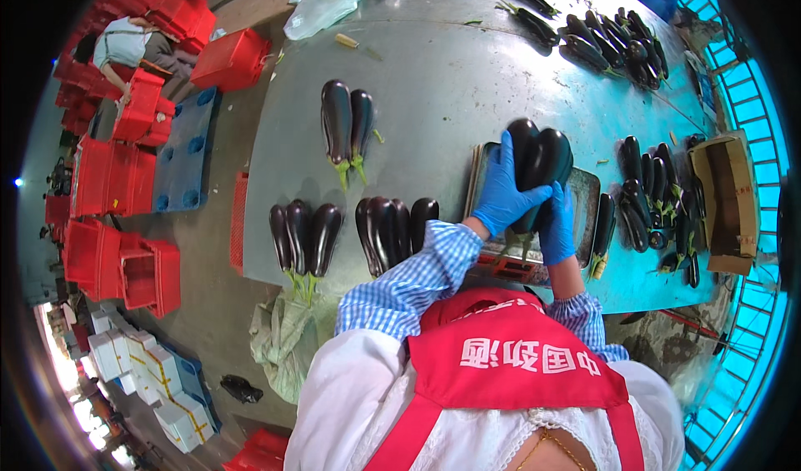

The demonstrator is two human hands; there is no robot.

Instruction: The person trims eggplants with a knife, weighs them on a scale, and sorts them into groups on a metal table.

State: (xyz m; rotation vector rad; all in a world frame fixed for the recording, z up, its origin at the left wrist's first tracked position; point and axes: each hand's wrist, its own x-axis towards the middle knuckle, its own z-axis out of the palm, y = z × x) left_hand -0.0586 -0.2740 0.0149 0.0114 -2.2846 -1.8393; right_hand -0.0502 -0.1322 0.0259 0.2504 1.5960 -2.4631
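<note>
Between my two blue-gloved hands are dark purple eggplants (543, 161), at least two, with their green stems pointing towards me. My left hand (508, 189) grips them on their left side, its thumb across the front. My right hand (557, 224) holds them from the lower right. Beneath them lies the metal tray of a scale (583, 211). A pair of eggplants (338, 120) lies on the metal table (413, 102) to the left. Two small groups, one of three eggplants (299, 230) and one of several (382, 233), line the near edge. A single eggplant (602, 227) lies right of the scale.
Loose eggplants (654, 189) lie at the right beside an open cardboard box (729, 205); another pile (607, 42) is at the far right. A plastic bag (325, 1) lies at the far left edge. Red crates (150, 277) and a person (122, 42) are beyond the table's left side.
</note>
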